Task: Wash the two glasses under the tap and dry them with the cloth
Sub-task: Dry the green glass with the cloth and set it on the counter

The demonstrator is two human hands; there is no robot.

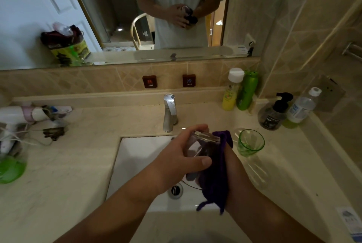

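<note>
Left hand (184, 156) grips wet glass (201, 152), slippery and fragile; I hold mid-wall. Right hand (228, 156) hidden under cloth (215, 184), can't tell.

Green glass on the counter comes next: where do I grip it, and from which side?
Grip the green glass around its upper wall, just below the rim, coming from above and the sink side. It stands upright, mouth up, apart from the bottles; its left side is open.

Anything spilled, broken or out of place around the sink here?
Nothing stands out. The left hand holds the clear glass over the sink, the right hand wipes it with the cloth, and the green glass stands upright.
</note>
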